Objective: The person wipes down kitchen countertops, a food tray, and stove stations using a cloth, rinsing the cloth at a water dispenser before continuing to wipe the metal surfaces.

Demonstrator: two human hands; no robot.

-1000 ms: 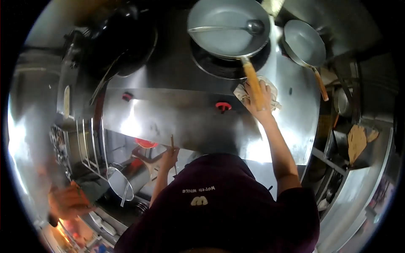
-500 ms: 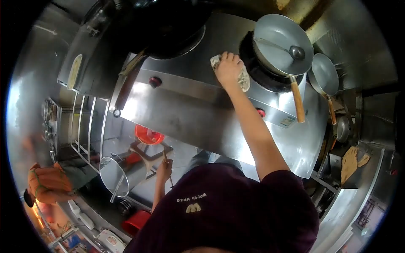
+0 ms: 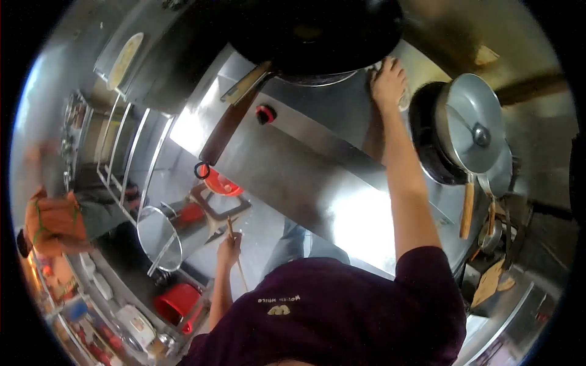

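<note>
My right hand (image 3: 389, 85) is closed on a pale cloth (image 3: 403, 99), mostly hidden under the palm, on the steel stove top between the large black wok (image 3: 317, 36) and the right burner. A grey pan (image 3: 473, 116) with a wooden handle and a ladle (image 3: 480, 134) inside sits at that burner. Low at my left side, my left hand (image 3: 228, 249) is wrapped round a thin wooden stick (image 3: 240, 268). The wok's long dark handle (image 3: 229, 131) reaches over the stove's front edge.
A red knob (image 3: 265, 114) is on the stove front. Below are a red bowl (image 3: 221, 184) and a round strainer (image 3: 159, 239). A red container (image 3: 177, 302) stands lower left. A person in orange (image 3: 56, 222) is at the far left.
The view has turned, shifting the stove and pans. My right hand with the cloth has passed from beside the right pan's handle to the back, near the black wok. My left hand keeps the stick.
</note>
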